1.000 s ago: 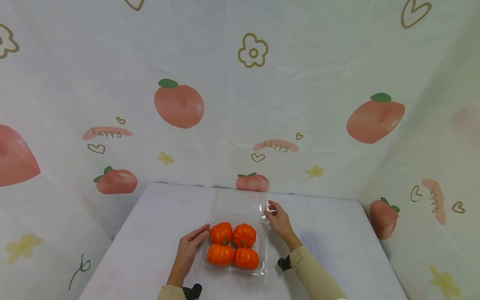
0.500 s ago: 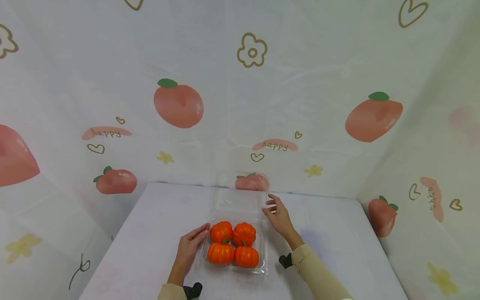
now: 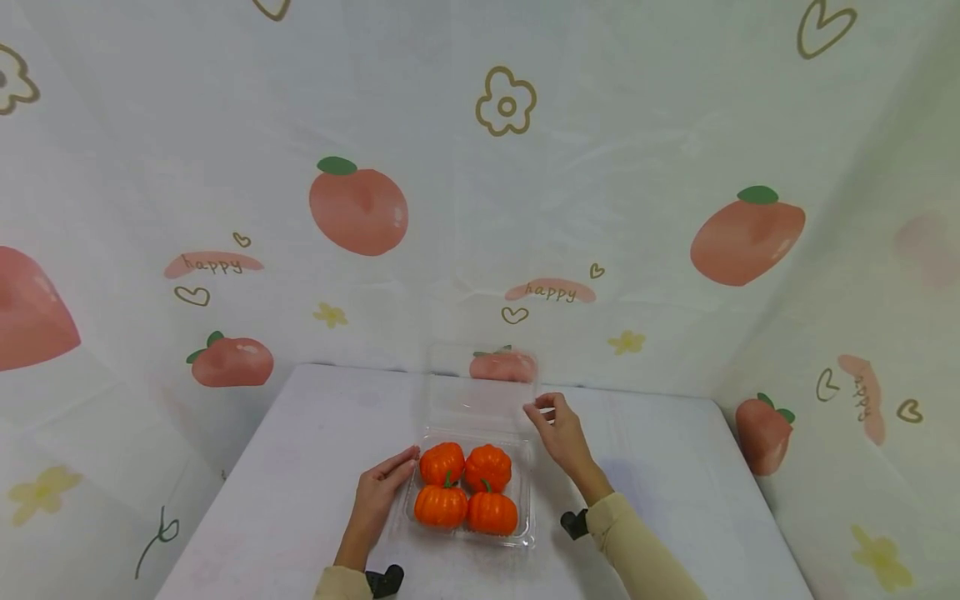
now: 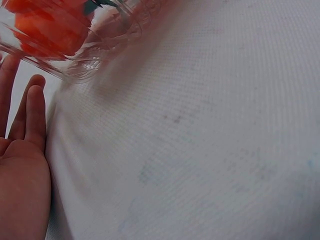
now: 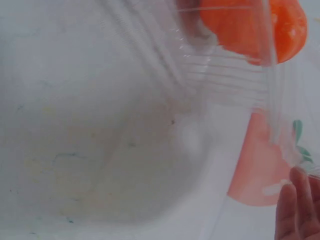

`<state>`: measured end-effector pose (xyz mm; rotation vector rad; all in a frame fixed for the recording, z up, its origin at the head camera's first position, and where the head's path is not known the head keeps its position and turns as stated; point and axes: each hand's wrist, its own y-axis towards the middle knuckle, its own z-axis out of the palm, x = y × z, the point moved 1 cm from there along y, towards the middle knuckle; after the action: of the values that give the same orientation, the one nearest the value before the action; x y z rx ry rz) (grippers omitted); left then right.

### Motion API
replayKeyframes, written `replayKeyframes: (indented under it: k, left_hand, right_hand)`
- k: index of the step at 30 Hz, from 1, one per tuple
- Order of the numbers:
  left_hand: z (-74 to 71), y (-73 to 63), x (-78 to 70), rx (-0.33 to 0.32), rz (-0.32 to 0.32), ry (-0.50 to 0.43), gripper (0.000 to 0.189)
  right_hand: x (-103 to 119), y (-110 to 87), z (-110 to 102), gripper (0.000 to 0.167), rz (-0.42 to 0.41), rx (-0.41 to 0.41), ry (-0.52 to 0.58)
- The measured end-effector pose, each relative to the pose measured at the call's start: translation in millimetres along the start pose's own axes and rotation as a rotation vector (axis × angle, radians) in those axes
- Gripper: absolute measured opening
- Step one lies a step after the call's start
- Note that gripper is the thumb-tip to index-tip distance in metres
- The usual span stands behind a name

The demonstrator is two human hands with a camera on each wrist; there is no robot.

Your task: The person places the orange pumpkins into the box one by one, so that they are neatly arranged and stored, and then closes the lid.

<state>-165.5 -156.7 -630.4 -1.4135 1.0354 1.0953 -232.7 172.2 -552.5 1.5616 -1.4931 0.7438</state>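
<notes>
Orange toy pumpkins (image 3: 492, 515) with green stems, several in all, sit in a clear plastic clamshell box (image 3: 525, 533) on the table. Its hinged lid (image 3: 472, 400) stands raised at the far side. My left hand (image 3: 377, 500) lies along the box's left side, fingers fairly straight and fingertips at the rim; the left wrist view shows extended fingers (image 4: 35, 115) beside the plastic. At the lid's right edge, my right hand (image 3: 558, 429) pinches the plastic between thumb and fingers. Extended fingers (image 5: 300, 205) appear beside the lid in the right wrist view, which cuts off the thumb.
A white cloth covers the table (image 3: 637, 467). Behind it hangs a pale curtain (image 3: 450, 208) printed with peaches, flowers and hearts, which also closes in both sides. Dark straps with heart-shaped pieces (image 3: 386, 581) are on the wrists.
The lid has swung up from a lower slant to a more upright position. My right hand's fingers spread apart midway and have come together again at the lid's edge. My left hand has stayed put.
</notes>
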Motion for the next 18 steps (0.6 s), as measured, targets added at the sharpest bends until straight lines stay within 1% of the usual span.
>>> replayKeyframes:
  k: [5,7,8,12,14,18]
  left_hand:
    - [0.3,-0.6,-0.2,-0.002,0.004,0.012,0.047]
    - [0.3,-1.2,-0.8,-0.003,0.005,0.016,0.046]
    - [0.3,-1.3,-1.0,-0.002,0.015,0.025,0.047]
    - [-0.2,-0.9,-2.5,-0.002,0.006,0.019,0.046]
    - [-0.2,-0.7,-2.6,0.0,0.017,0.024,0.048]
    - [-0.4,-1.4,-2.7,0.004,0.018,0.021,0.048]
  right_hand:
    - [6.7,-1.4,-5.6,0.036,0.028,-0.014,-0.008]
    - [8.6,-1.9,-7.5,0.037,0.026,-0.022,-0.018]
    - [9.7,-2.2,-8.4,0.037,0.024,-0.025,-0.022]
    - [13.1,-4.3,-11.0,0.037,0.006,-0.028,-0.035]
    - [14.0,-5.9,-11.9,0.037,-0.003,-0.025,-0.034]
    - [13.4,-9.3,-13.0,0.032,-0.038,-0.007,-0.029]
